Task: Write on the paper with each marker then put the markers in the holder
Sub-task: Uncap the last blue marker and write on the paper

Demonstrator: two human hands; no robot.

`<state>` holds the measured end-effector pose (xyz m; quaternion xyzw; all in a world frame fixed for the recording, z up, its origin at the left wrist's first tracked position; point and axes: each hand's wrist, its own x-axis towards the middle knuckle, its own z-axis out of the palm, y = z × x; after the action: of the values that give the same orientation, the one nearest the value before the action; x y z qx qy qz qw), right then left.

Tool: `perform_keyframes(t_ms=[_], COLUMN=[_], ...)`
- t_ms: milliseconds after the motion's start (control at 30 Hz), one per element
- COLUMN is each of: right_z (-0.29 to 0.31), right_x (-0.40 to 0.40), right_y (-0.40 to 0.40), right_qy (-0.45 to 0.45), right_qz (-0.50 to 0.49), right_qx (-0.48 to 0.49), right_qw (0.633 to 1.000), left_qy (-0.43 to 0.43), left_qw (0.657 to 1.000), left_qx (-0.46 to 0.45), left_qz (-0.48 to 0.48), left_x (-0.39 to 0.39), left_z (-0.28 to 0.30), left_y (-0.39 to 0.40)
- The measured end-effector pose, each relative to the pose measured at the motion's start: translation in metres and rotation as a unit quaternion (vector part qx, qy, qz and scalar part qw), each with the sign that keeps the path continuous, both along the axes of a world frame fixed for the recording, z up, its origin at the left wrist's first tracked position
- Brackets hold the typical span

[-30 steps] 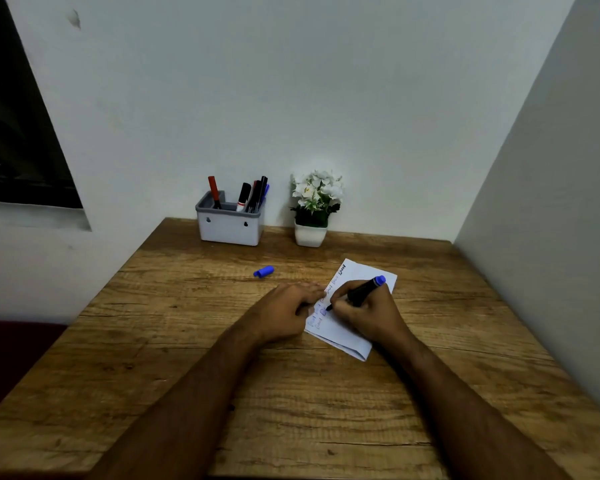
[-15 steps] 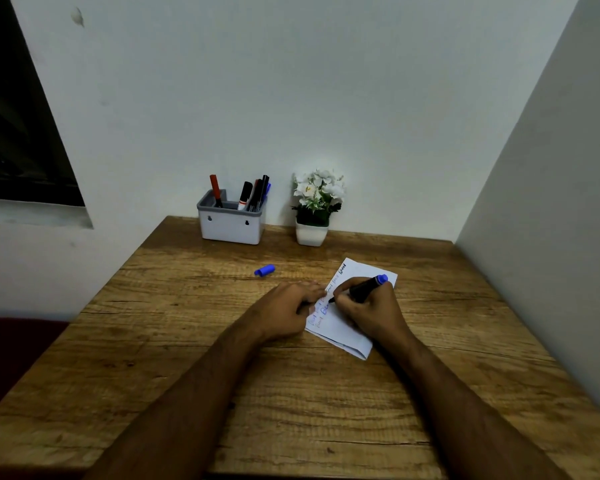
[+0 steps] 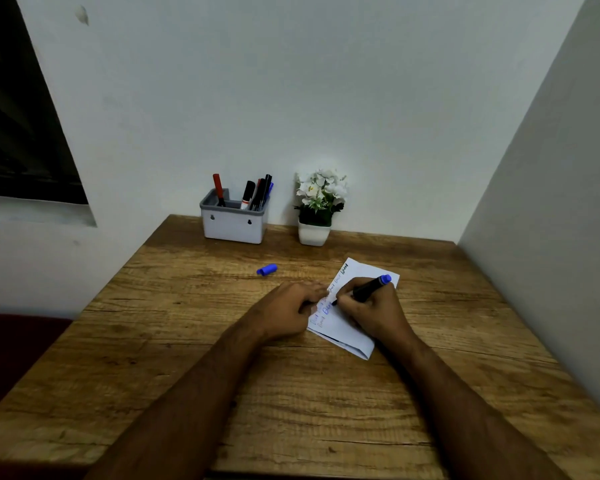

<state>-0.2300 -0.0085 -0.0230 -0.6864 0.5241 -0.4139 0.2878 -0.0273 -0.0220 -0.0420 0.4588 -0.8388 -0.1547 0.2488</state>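
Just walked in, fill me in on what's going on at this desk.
A person is writing on a folded white paper lying on a wooden table. The right hand grips a blue-ended marker, tip on the paper, beside blue writing. The left hand rests on the paper's left edge. The marker's blue cap lies apart on the table. Several other markers stand in the grey-and-white holder at the back, next to a small potted plant.
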Motion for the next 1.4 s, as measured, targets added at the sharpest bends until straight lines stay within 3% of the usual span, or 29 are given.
perform_keyframes(t_ms=[233,433,867,1067,1233,1400], right_z=[0.001,0.002,0.004,0.006,0.015,0.027], right_x=[0.002,-0.001,0.0,0.002,0.004,0.008], right_y=[0.0,0.001,0.003,0.003,0.003,0.0], right_qy=[0.004,-0.068,-0.065,-0.078,-0.089,-0.115], right_qz=[0.013,-0.021,-0.042,-0.043,-0.015,0.015], right_qx=[0.006,0.004,0.007,-0.001,0.02,0.015], right_qw=[1.0,0.997,0.997,0.996,0.996,0.993], left_qy=[-0.002,-0.004,0.004,0.078,0.073,0.012], left_qw=[1.0,1.0,1.0,0.996,0.994,0.98], left_qx=[0.0,0.008,0.028,0.052,0.039,-0.044], left_qz=[0.007,0.005,-0.004,-0.005,0.074,0.196], left_x=[0.001,0.0,0.002,0.002,0.009,0.022], left_z=[-0.001,0.001,0.005,0.017,0.038,0.058], left_y=[-0.001,0.001,0.002,0.009,0.005,-0.005])
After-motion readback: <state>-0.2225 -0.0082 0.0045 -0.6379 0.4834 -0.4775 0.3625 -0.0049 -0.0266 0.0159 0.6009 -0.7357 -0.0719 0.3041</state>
